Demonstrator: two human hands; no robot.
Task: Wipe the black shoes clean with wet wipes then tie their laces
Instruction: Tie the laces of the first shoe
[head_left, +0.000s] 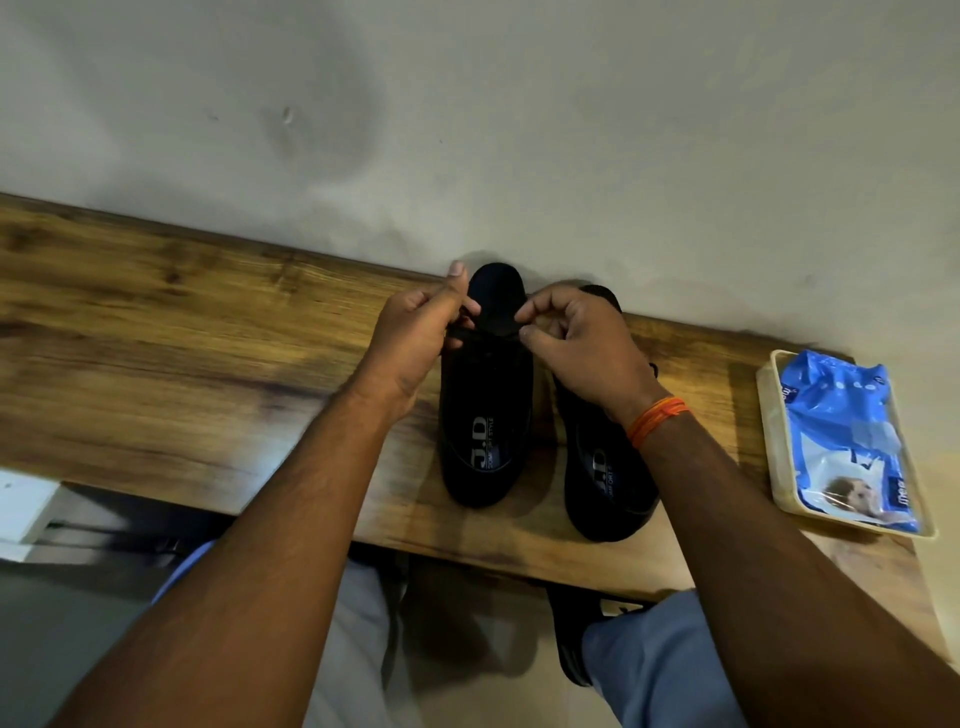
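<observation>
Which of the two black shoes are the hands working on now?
The left shoe. Both the left hand and the right hand pinch its lace over its front part. The right shoe stands beside it, partly under the right wrist, untouched by the fingers.

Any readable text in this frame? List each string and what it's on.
"J.D" on the left shoe's insole.
"COMFORT STYLE" beside it on the same insole, small but legible.
"J.D" on the right shoe's insole, partly hidden by the right forearm; the line beside it looks like "COMFORT S...", cut off.
Wipes pack: white lettering at its top and bottom edges, too small and sideways to read.
No other text is visible.
</observation>
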